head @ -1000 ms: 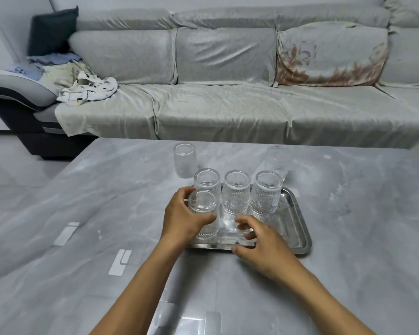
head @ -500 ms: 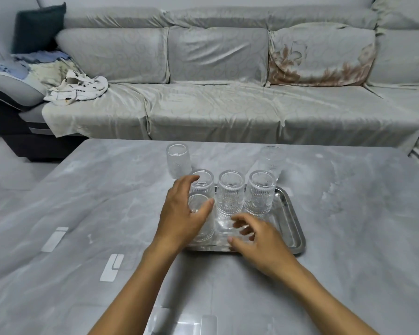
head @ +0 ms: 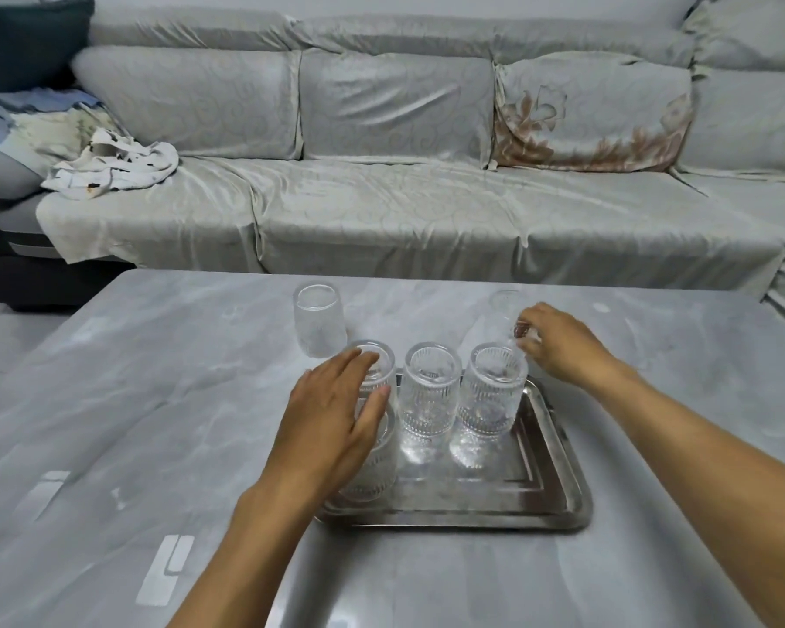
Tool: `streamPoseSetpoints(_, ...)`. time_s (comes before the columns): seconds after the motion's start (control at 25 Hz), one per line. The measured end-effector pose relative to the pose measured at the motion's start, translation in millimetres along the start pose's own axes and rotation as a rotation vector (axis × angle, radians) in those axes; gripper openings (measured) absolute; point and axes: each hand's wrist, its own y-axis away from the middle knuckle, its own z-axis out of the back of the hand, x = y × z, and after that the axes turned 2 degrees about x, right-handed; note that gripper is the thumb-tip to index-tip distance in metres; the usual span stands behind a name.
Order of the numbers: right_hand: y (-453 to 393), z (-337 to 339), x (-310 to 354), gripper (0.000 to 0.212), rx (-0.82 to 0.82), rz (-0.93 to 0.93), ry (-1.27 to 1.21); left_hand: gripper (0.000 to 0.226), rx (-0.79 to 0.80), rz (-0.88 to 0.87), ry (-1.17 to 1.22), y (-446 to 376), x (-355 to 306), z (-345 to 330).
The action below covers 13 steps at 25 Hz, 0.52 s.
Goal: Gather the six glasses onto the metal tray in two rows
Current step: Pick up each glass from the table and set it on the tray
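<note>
The metal tray (head: 567, 509) lies on the grey table and carries several ribbed glasses. Its back row holds a left glass (head: 379, 355), a middle glass (head: 428, 401) and a right glass (head: 488, 405). A front-left glass (head: 375, 469) stands before them, half hidden under my left hand (head: 332, 423), which hovers over it with fingers stretched out. Off the tray, one glass (head: 318, 321) stands behind its left corner. Another, blurred glass (head: 501, 310) stands behind the right corner, and my right hand (head: 558, 342) curls its fingers around that glass's right side.
The marble-pattern table (head: 155, 401) has white strips (head: 166, 568) near its front left. The tray's front right part is bare metal. A long covered sofa (head: 395, 210) runs behind the table, with crumpled clothes (head: 109, 165) at its left end.
My right hand left the tray's front and reached back right to the loose glass. My left hand loosened from the front-left glass and spread above it.
</note>
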Motion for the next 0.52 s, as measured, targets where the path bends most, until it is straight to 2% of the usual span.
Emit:
streamPoseSetpoints(0.08, 3, -2, -3, 0.008, -0.137, 0.037, 0.03, 0.042, 0.013, 0.016, 0.014, 0, 1, 2)
streamPoseSetpoints(0.16, 16, 9, -5, 0.008, -0.357, 0.047, 0.039, 0.04, -0.018, 0.026, 0.052, 0, -2, 7)
streamPoseSetpoints(0.24, 36, 31, 0, 0.01, -0.524, 0.036, -0.075, 0.037, -0.095, 0.019, 0.113, 0, -10, 13)
streamPoseSetpoints(0.32, 69, 54, 16, 0.009, -0.626, 0.029, -0.325, 0.036, -0.153, -0.004, 0.234, 2, -25, 16)
streamPoseSetpoints(0.44, 126, 59, 70, 0.011, -0.623, 0.084, -0.899, 0.043, -0.149, 0.005, 0.59, 14, -47, 16)
streamPoseSetpoints(0.52, 159, 39, 108, 0.01, -0.461, 0.1, -1.251, 0.059, -0.054, 0.06, 0.908, 25, -56, 16)
